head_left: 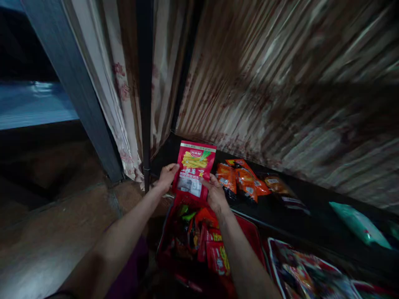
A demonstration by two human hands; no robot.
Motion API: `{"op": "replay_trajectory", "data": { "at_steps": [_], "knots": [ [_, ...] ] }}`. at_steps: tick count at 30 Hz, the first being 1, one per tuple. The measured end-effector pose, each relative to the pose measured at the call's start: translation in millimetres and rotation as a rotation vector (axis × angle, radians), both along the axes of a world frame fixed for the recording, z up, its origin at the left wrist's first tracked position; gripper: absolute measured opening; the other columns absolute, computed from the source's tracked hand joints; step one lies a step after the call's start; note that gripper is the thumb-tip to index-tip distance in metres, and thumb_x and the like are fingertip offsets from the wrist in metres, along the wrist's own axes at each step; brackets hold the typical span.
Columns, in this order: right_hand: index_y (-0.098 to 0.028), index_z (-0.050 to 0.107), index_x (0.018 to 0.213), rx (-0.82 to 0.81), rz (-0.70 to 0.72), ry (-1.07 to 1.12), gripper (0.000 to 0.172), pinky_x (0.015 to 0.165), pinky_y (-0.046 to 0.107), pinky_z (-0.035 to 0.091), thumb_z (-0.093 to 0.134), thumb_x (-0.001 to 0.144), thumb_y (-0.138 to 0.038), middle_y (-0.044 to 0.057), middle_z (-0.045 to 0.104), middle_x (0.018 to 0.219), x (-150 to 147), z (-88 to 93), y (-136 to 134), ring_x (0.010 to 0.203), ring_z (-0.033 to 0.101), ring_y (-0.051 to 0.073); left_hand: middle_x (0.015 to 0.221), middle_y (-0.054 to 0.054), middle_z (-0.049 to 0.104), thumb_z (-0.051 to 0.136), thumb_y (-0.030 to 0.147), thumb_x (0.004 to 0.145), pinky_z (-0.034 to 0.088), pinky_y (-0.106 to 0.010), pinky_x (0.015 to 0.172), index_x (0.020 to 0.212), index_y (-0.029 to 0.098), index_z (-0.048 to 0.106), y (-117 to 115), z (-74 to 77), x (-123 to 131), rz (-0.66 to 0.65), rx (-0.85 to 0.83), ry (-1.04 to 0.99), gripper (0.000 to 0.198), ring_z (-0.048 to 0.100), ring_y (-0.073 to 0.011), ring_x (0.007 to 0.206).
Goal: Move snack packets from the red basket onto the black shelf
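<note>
Curtain: Pleated cloth printed with reddish flowers hangs in long, uneven folds behind the scene.
Floor: Brown tiles, smooth and faintly shiny, spread at the person's left.
Shelf: A long, dark, flat surface runs along the curtain's foot.
Posts: A straight-sided grey post leans across the view, with a slimmer black post beside it.
Red container: Open-topped, its red wall surrounds crinkled packets, among them red packets with yellow print.
Lower-right heap: Glossy, many-coloured packets lie next to the container, blurred.
Shelf goods: Shiny orange-and-black packets lie nearest the hands, then a brown packet and a plump, pale-green packet.
Red pouch: Flat and rectangular, a glossy pouch with a pale top band and pictured yellow strips is held up at the container's far edge.
Hands: The left hand pinches the pouch's left edge; the right hand grips its lower right side, thumb across the front.
</note>
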State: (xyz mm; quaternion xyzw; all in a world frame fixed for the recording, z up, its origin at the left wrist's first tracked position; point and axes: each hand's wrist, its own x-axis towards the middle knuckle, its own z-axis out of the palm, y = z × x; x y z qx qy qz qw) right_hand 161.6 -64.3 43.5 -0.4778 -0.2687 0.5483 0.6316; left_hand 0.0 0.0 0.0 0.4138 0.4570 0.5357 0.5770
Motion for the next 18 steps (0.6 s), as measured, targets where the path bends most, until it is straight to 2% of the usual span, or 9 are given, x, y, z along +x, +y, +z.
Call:
{"op": "replay_trajectory", "data": {
  "at_steps": [6,10,13,16,18],
  "knots": [
    [-0.022,0.064,0.077,-0.089,-0.088,0.05,0.035,0.063,0.029,0.056,0.084,0.051,-0.033,-0.004,0.072,0.068,8,-3.4,-6,0.062,0.068,0.017,0.063,0.003,0.061,0.062,0.05,0.068,0.039,-0.021,0.052,0.074,0.017,0.063,-3,9.1,12,-0.031,-0.02,-0.122,0.034,0.052,-0.0114,0.055],
    [-0.023,0.063,0.078,-0.092,-0.159,0.051,0.033,0.055,0.023,0.054,0.084,0.055,-0.033,-0.004,0.074,0.074,11,2.2,-3,0.061,0.068,0.013,0.058,0.005,0.055,0.062,0.044,0.07,0.034,-0.02,0.05,0.068,0.016,0.062,-7,10.6,11,-0.036,0.061,-0.025,0.028,0.046,-0.0091,0.054],
    [-0.022,0.063,0.079,-0.081,-0.21,0.031,0.031,0.052,0.021,0.053,0.083,0.057,-0.032,-0.004,0.073,0.073,11,8.0,-2,0.06,0.067,0.013,0.057,0.005,0.054,0.062,0.04,0.07,0.035,-0.02,0.052,0.066,0.016,0.062,-10,11.4,8,-0.063,0.088,-0.018,0.024,0.047,-0.0091,0.055],
    [-0.02,0.063,0.079,-0.073,-0.184,-0.009,0.031,0.054,0.026,0.055,0.082,0.058,-0.033,-0.001,0.073,0.071,10,9.5,-5,0.06,0.068,0.016,0.066,0.003,0.061,0.064,0.039,0.07,0.039,-0.02,0.058,0.076,0.017,0.066,-10,16.4,4,-0.088,0.071,-0.079,0.023,0.053,-0.0106,0.061],
    [-0.02,0.063,0.079,-0.096,-0.172,-0.019,0.034,0.053,0.028,0.056,0.083,0.056,-0.034,0.0,0.073,0.069,8,7.6,-9,0.058,0.068,0.018,0.077,0.0,0.066,0.066,0.04,0.069,0.041,-0.021,0.061,0.087,0.017,0.068,-9,20.5,1,-0.08,0.066,-0.109,0.029,0.056,-0.0121,0.067]
  ]
}}
